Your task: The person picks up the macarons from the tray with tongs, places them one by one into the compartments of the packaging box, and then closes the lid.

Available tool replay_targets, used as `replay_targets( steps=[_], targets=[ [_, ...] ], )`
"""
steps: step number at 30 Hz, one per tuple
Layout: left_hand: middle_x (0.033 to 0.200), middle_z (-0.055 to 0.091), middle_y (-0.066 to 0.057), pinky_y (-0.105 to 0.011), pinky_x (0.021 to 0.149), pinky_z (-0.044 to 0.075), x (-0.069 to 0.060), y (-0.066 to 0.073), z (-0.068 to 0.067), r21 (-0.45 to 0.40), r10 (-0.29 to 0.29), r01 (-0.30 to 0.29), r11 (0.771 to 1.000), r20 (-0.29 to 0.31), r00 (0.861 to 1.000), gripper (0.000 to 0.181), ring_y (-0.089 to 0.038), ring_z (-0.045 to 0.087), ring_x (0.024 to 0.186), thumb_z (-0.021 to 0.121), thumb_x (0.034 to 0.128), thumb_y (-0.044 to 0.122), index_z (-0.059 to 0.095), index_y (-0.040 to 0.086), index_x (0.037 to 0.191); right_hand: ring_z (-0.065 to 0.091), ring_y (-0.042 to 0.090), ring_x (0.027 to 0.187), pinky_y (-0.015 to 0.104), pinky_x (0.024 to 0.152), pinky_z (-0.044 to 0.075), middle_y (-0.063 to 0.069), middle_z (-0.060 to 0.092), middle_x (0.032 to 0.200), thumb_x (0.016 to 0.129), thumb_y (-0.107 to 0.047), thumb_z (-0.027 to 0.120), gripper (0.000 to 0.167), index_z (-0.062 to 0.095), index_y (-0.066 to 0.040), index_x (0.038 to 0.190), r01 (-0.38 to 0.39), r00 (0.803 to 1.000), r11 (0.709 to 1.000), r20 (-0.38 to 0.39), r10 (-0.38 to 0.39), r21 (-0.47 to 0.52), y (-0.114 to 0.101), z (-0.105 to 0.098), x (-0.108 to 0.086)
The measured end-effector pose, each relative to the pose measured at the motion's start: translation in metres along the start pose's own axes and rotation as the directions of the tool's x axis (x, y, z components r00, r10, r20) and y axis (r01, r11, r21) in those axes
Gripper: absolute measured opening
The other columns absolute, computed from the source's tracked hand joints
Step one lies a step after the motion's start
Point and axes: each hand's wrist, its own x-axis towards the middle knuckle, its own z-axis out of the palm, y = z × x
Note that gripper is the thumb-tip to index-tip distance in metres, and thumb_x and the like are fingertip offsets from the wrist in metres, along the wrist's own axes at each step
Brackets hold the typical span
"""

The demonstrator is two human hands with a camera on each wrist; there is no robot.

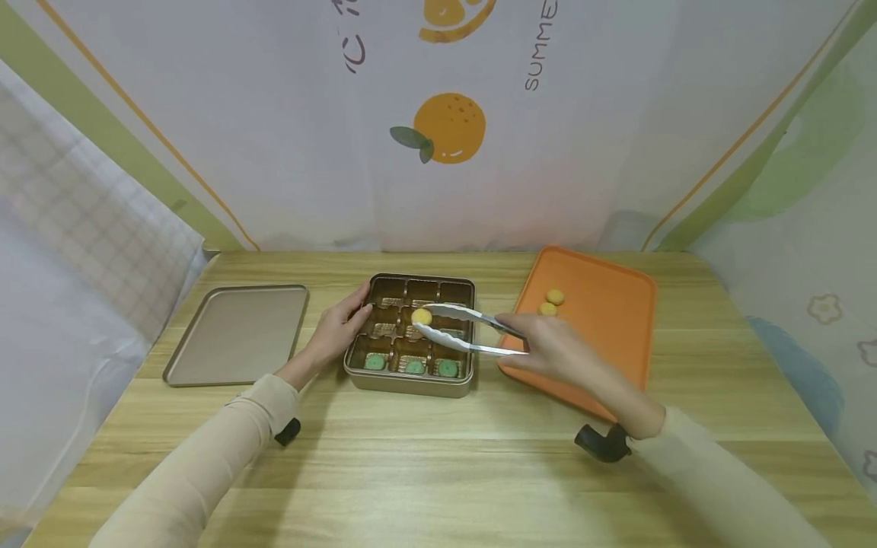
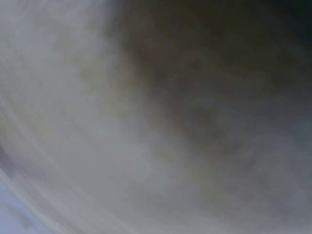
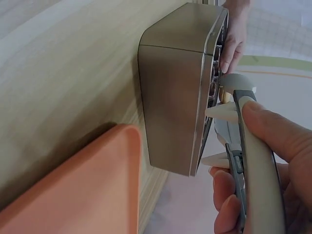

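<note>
In the head view, a gold-brown tin (image 1: 411, 386) with a compartmented tray inside stands mid-table. Its nearest row holds green round pieces (image 1: 414, 367), one per compartment. My left hand (image 1: 336, 329) holds the tin's left side, thumb at the rim and fingers along the outer wall. My right hand (image 1: 551, 350) grips metal tongs (image 1: 483, 320) with pale handles. The tong tips pinch a small yellow round piece (image 1: 421, 316) above the middle row. In the right wrist view, thumb and fingers wrap the tongs' handles (image 3: 261, 175) beside the tin (image 3: 170, 92). The left wrist view is too blurred to read.
An orange tray (image 1: 610, 320) lies to the right with two yellow round pieces (image 1: 551, 303) on it. A flat gold-brown lid or tray (image 1: 240, 335) lies at the left. A printed curtain (image 1: 575, 152) hangs behind the wooden table (image 1: 425, 464).
</note>
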Motion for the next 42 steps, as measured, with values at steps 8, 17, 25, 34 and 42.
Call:
replay_targets(
  steps=[8, 17, 25, 34, 42],
  targets=[
    [0.151, 0.028, -0.018, -0.046, 0.115, 0.023, 0.000, -0.001, 0.000, 0.001, 0.010, -0.010, 1.000, 0.002, 1.000, 0.050, -0.035, 0.027, 0.139, 0.044, 0.1011, 0.019, 0.029, 0.004, 0.147, 0.044, 0.007, 0.055, 0.019, 0.045, 0.036, 0.009, 0.069, 0.094, 0.074, -0.020, 0.079, 0.055, 0.059, -0.002, 0.123, 0.012, 1.000, 1.000, 0.020, -0.012, -0.011, -0.003, 0.005, 0.008],
    [0.151, 0.029, -0.017, -0.046, 0.115, 0.024, 0.000, -0.001, 0.000, 0.002, 0.005, -0.005, 1.000, -0.001, 1.000, 0.050, -0.035, 0.028, 0.138, 0.044, 0.1010, 0.019, 0.029, 0.005, 0.147, 0.040, 0.006, 0.050, 0.018, 0.043, 0.035, 0.011, 0.070, 0.093, 0.075, -0.019, 0.080, 0.055, 0.059, 0.000, 0.122, 0.021, 0.999, 1.000, 0.025, -0.021, 0.002, -0.003, 0.005, 0.012],
    [0.151, 0.028, -0.016, -0.046, 0.115, 0.024, 0.001, -0.001, 0.000, -0.010, -0.010, 0.010, 1.000, 0.004, 1.000, 0.050, -0.034, 0.028, 0.138, 0.044, 0.1012, 0.020, 0.029, 0.006, 0.147, 0.045, 0.009, 0.055, 0.020, 0.045, 0.038, 0.013, 0.070, 0.101, 0.075, -0.021, 0.080, 0.054, 0.060, -0.001, 0.121, 0.005, 0.999, 1.000, 0.040, -0.005, -0.010, -0.005, 0.004, 0.013],
    [0.152, 0.027, -0.016, -0.046, 0.115, 0.024, 0.001, -0.001, 0.001, -0.016, -0.017, 0.017, 1.000, 0.012, 1.000, 0.050, -0.034, 0.028, 0.139, 0.043, 0.1013, 0.020, 0.028, 0.005, 0.147, 0.048, 0.008, 0.057, 0.020, 0.048, 0.041, 0.011, 0.070, 0.103, 0.074, -0.021, 0.080, 0.054, 0.060, -0.003, 0.120, 0.004, 1.000, 1.000, 0.017, -0.004, -0.008, -0.004, 0.007, 0.009],
    [0.152, 0.026, -0.016, -0.046, 0.115, 0.023, 0.001, 0.000, 0.000, -0.025, -0.036, 0.036, 0.999, 0.018, 0.999, 0.050, -0.034, 0.026, 0.139, 0.043, 0.1014, 0.019, 0.028, 0.006, 0.147, 0.038, 0.004, 0.051, 0.020, 0.044, 0.034, -0.001, 0.061, 0.074, 0.073, -0.020, 0.081, 0.048, 0.063, -0.005, 0.116, -0.004, 0.998, 0.998, -0.070, 0.009, 0.068, 0.005, 0.004, -0.007]
  ],
)
